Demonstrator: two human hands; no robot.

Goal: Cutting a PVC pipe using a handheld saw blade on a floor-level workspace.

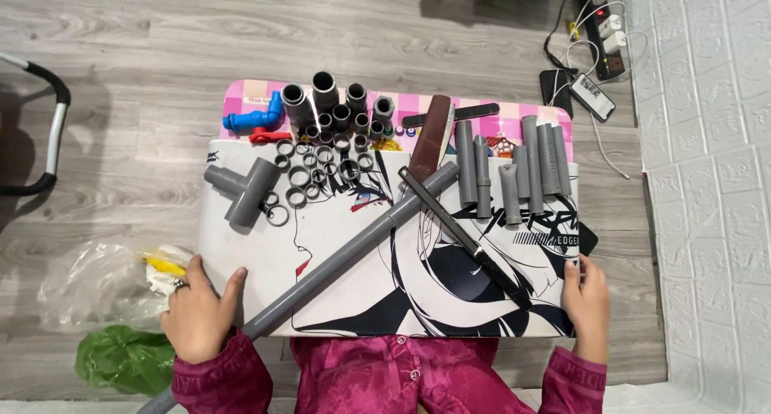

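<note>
My left hand (197, 314) grips the near left corner of a low table with a black-and-white cartoon mat (385, 301). My right hand (586, 301) grips its near right edge. A long grey pipe (353, 249) lies diagonally across the mat, its lower end passing close to my left hand. A black-handled hacksaw blade (466, 233) crosses the pipe and points toward my right hand. A grey tee fitting (241, 189) lies at the left. Several short grey pipe pieces (514, 169) stand in a row at the right.
Several grey rings and couplings (329, 133) cluster at the back, beside a blue tap (253, 121) and a brown sanding block (434, 137). Clear and green plastic bags (112, 318) lie on the wooden floor at left. A phone and power strip (598, 53) sit back right.
</note>
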